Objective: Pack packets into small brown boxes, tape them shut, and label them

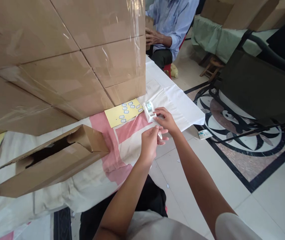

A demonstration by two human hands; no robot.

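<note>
My left hand [149,142] has its thumb and forefinger closed on a small white piece [160,135], whose exact kind I cannot make out. Just beyond it, my right hand [166,119] reaches to the near right side of a white tape dispenser [147,116], with its thumb and fingertips on the dispenser's edge. A greenish roll sits inside the dispenser. Against the dispenser's left side lies a yellow sheet [112,116] bearing several small white labels with dark outlines.
A tall wall of taped cardboard boxes [92,43] stands behind the sheet. An open carton [64,166] lies on the cloth-covered table [127,140] at left. Another person [171,30] sits beyond the table. A folded dark chair [262,83] stands at right; a small box [204,134] lies on the floor.
</note>
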